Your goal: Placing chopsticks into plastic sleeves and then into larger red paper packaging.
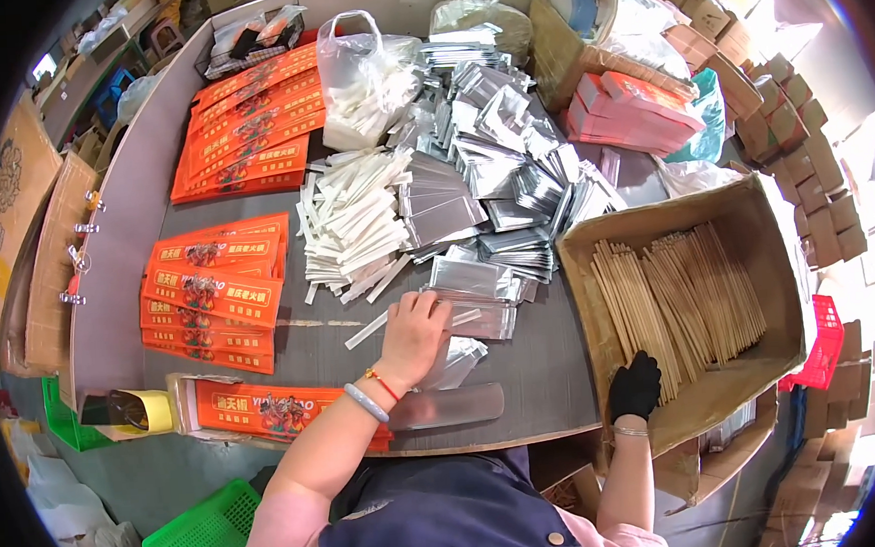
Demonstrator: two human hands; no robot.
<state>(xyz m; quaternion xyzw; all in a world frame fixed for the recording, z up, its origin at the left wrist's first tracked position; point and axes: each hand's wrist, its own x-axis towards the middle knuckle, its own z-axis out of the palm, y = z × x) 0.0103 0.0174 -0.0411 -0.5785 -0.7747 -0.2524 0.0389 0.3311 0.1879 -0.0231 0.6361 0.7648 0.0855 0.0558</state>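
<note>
My left hand (416, 333) is closed in a pinch over the middle of the table, with a narrow white paper strip (468, 317) at its fingertips. Another white strip (365, 331) lies against its other side. Clear plastic sleeves (483, 283) lie just beyond the fingers, and a long clear sleeve (456, 405) lies flat below them. In a black glove, my right hand (635, 387) reaches into a cardboard box (585, 305) at the right. Its bunched fingers are on the lower ends of wooden chopsticks (680, 304); the fingertips are hard to make out.
White strips (349, 224) and silvery sleeves (500, 149) are heaped in the middle. Orange printed packets (213, 292) lie stacked at the left, more in an open-topped holder (190, 409) at the front edge. A plastic bag (361, 88) stands behind. Green crate (198, 534) below left.
</note>
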